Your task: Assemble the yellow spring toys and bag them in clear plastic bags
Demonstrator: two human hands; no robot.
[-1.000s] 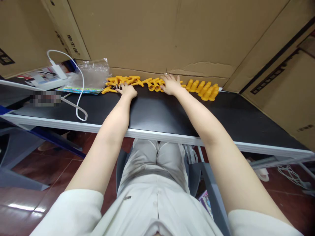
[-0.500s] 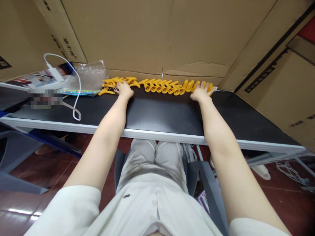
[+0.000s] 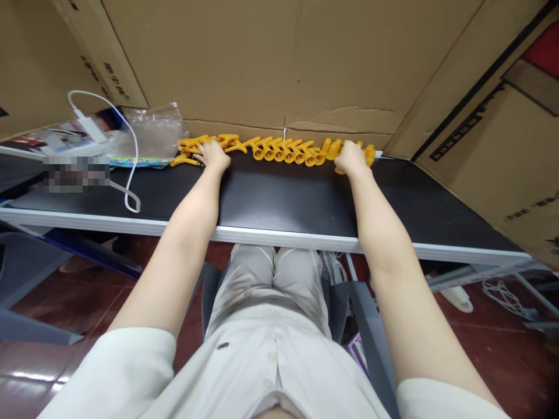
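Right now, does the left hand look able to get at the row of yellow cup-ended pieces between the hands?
Likely yes. The left hand is at the yellow pile just beside that row; only low yellow pieces lie between, and the right hand is past the far end.

Dark lettering [image 3: 114,82] is running along the left cardboard flap [image 3: 102,55] and the right cardboard box [image 3: 489,174], but I'm not making out any words.
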